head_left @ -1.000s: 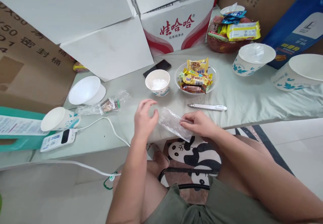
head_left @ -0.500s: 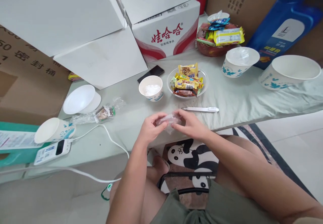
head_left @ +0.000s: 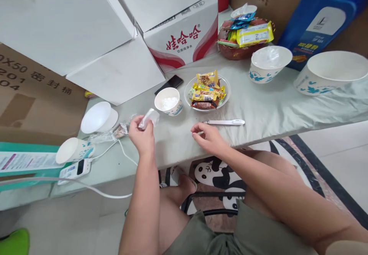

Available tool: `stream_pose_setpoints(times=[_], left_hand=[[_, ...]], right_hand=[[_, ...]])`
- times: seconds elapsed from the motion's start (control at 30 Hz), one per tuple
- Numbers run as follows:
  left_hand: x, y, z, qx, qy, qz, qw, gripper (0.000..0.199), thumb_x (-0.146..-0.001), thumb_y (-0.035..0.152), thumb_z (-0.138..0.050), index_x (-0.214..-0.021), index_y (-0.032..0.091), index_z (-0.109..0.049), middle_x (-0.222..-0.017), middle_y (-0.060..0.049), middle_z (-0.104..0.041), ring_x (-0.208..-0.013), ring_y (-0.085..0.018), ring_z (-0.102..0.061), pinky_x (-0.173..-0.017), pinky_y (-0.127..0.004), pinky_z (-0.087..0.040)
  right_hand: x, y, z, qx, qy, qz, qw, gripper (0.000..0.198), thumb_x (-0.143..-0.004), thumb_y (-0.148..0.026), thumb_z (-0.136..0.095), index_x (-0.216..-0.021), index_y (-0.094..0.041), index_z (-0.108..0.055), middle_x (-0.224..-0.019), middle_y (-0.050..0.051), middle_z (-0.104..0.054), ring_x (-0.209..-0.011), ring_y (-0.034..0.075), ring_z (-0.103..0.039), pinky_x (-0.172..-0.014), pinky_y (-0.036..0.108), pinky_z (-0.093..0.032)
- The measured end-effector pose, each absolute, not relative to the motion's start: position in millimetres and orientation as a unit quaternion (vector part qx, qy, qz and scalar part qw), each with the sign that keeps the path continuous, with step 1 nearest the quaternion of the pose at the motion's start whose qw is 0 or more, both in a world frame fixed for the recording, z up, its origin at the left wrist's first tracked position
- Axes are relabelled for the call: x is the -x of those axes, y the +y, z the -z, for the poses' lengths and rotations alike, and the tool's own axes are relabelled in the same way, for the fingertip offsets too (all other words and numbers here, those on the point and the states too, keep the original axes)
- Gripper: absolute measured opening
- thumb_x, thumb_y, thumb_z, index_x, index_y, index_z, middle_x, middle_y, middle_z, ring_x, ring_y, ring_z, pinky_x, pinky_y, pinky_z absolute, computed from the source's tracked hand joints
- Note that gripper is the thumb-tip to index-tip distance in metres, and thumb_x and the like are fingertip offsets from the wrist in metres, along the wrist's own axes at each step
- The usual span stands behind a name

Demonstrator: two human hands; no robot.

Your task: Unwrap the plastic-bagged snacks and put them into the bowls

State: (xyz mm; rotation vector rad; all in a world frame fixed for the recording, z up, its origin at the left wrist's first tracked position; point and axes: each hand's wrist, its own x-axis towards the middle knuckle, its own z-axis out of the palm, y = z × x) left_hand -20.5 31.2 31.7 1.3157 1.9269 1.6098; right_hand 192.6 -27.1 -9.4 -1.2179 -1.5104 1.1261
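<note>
My left hand (head_left: 142,134) pinches a crumpled clear plastic bag (head_left: 150,118) between thumb and fingers, raised over the front part of the table. Just right of the bag stands a paper bowl (head_left: 168,100) with clear plastic inside. My right hand (head_left: 209,137) holds nothing; its fingers are loosely bent and apart near the table's front edge. Close to those fingertips lies a slim white pen-like tool (head_left: 227,122). Behind that tool, a clear plastic bowl (head_left: 186,98) holds several wrapped snacks (head_left: 207,91).
Behind are a dark phone (head_left: 169,84), white cartons (head_left: 181,36) and a basket of snacks (head_left: 244,54). Paper bowls (head_left: 270,65) and a blue jug (head_left: 319,25) stand right. At left are tipped bowls (head_left: 96,118), a snack in clear wrapping (head_left: 120,131), a power bank (head_left: 75,171) and a white cable (head_left: 97,190).
My hands have come apart. The left hand has moved left and up with the plastic bag, while the right hand has let go of it and stays near the pen-like tool.
</note>
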Motion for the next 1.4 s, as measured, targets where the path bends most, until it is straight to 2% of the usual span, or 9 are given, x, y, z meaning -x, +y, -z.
stream_pose_setpoints(times=[0.2, 0.4, 0.57, 0.67, 0.8, 0.93, 1.13, 1.27, 1.4], left_hand=[[-14, 94, -75, -0.633, 0.686, -0.360, -0.005, 0.020, -0.069, 0.003, -0.057, -0.078, 0.021, -0.056, -0.085, -0.005, -0.059, -0.090, -0.022, -0.058, -0.088, -0.033, -0.045], [-45, 163, -83, -0.708, 0.666, 0.086, 0.217, 0.025, -0.045, -0.003, -0.063, -0.053, 0.020, -0.064, -0.059, -0.002, -0.059, -0.079, -0.028, -0.066, -0.080, -0.033, -0.049], [-55, 180, -76, -0.707, 0.629, 0.180, 0.270, 0.019, -0.044, 0.002, -0.065, -0.051, 0.019, -0.066, -0.053, -0.001, -0.059, -0.065, -0.023, -0.064, -0.065, -0.030, -0.049], [-59, 180, -85, -0.678, 0.676, 0.108, 0.266, 0.016, -0.048, 0.003, -0.069, -0.051, 0.018, -0.064, -0.054, -0.003, -0.059, -0.065, -0.023, -0.063, -0.066, -0.031, -0.048], [-52, 123, -109, -0.659, 0.673, -0.238, 0.237, 0.005, -0.068, 0.015, -0.068, -0.064, 0.018, -0.066, -0.060, -0.002, -0.058, -0.068, -0.019, -0.060, -0.067, -0.028, -0.046], [-37, 9, -84, -0.559, 0.611, -0.505, 0.242, 0.017, -0.081, 0.023, -0.051, -0.073, 0.021, -0.066, -0.064, 0.000, -0.055, -0.061, -0.014, -0.052, -0.060, -0.026, -0.041], [-1, -44, -2, -0.403, 0.620, -0.500, 0.450, 0.016, -0.072, 0.027, -0.048, -0.056, 0.022, -0.047, -0.049, 0.006, -0.024, -0.045, -0.010, -0.021, -0.047, -0.026, -0.014], [36, -21, 0, -0.379, 0.625, -0.498, 0.467, 0.016, -0.068, 0.026, -0.048, -0.053, 0.021, -0.047, -0.048, 0.005, -0.027, -0.044, -0.009, -0.023, -0.046, -0.025, -0.015], [72, -19, -11, -0.306, 0.632, -0.546, 0.457, 0.015, -0.066, 0.025, -0.048, -0.052, 0.020, -0.048, -0.043, 0.004, -0.031, -0.041, -0.008, -0.024, -0.044, -0.024, -0.015]], right_hand=[[-191, -30, 10, 0.484, -0.611, -0.455, 0.431, 0.010, -0.083, -0.024, -0.052, -0.085, -0.022, -0.062, -0.087, 0.005, -0.071, -0.082, 0.019, -0.065, -0.066, 0.029, -0.049], [-188, -29, 13, 0.495, -0.623, -0.448, 0.409, 0.013, -0.083, -0.021, -0.052, -0.088, -0.022, -0.063, -0.088, 0.005, -0.072, -0.079, 0.019, -0.065, -0.069, 0.031, -0.048], [-191, -25, 10, 0.493, -0.624, -0.448, 0.408, 0.014, -0.084, -0.020, -0.051, -0.090, -0.022, -0.063, -0.089, 0.005, -0.072, -0.079, 0.020, -0.065, -0.070, 0.031, -0.046], [-193, -23, 7, 0.485, -0.625, -0.453, 0.412, 0.014, -0.083, -0.020, -0.050, -0.089, -0.023, -0.063, -0.088, 0.004, -0.072, -0.080, 0.020, -0.065, -0.070, 0.031, -0.046], [-193, -24, 7, 0.481, -0.620, -0.460, 0.415, 0.014, -0.082, -0.023, -0.051, -0.089, -0.023, -0.063, -0.087, 0.005, -0.072, -0.080, 0.021, -0.066, -0.069, 0.032, -0.048], [-186, -28, 10, 0.472, -0.619, -0.471, 0.415, 0.017, -0.077, -0.020, -0.050, -0.088, -0.023, -0.063, -0.082, 0.004, -0.072, -0.075, 0.020, -0.066, -0.067, 0.032, -0.049], [-173, -38, 9, 0.469, -0.638, -0.481, 0.377, 0.016, -0.078, -0.026, -0.054, -0.092, -0.023, -0.061, -0.080, 0.005, -0.075, -0.073, 0.021, -0.070, -0.066, 0.033, -0.051], [-165, -44, 8, 0.486, -0.653, -0.479, 0.328, 0.017, -0.084, -0.037, -0.061, -0.095, -0.025, -0.062, -0.075, 0.004, -0.076, -0.065, 0.021, -0.070, -0.061, 0.033, -0.050], [-152, -48, 11, 0.508, -0.688, -0.422, 0.300, 0.033, -0.089, -0.048, -0.059, -0.065, -0.025, -0.056, -0.055, 0.002, -0.065, -0.051, 0.019, -0.061, -0.050, 0.031, -0.042]])
